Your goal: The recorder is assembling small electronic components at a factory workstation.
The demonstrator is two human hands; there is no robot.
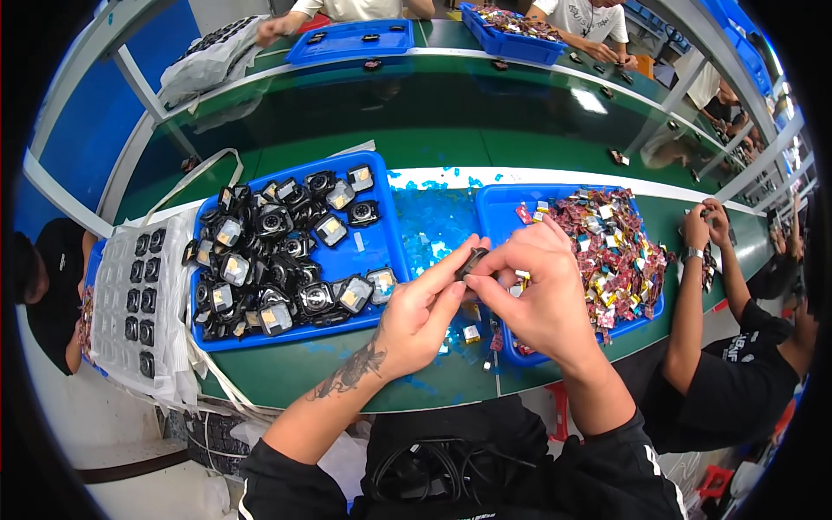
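Between my two hands, above the gap separating two blue trays, is a small black watch case (471, 263), mostly covered by fingers. My left hand (422, 316) grips it between thumb and fingers from the left. From the right, my right hand (537, 286) pinches at it with thumb and forefinger; whether a small part sits in that pinch is hidden. The left blue tray (394, 217) carries a heap of black watch cases (273, 221), some showing pale squares. In the right blue tray (498, 199) lie many reddish circuit pieces (598, 234) with white and yellow parts.
Blue film scraps (429, 225) litter the green table (347, 373) between the trays. White molded trays (117, 295) with black cases stand at the left. A conveyor belt (433, 113) runs beyond a white rail. Co-workers sit across and to the right, one co-worker's hands (706, 225) near the right tray.
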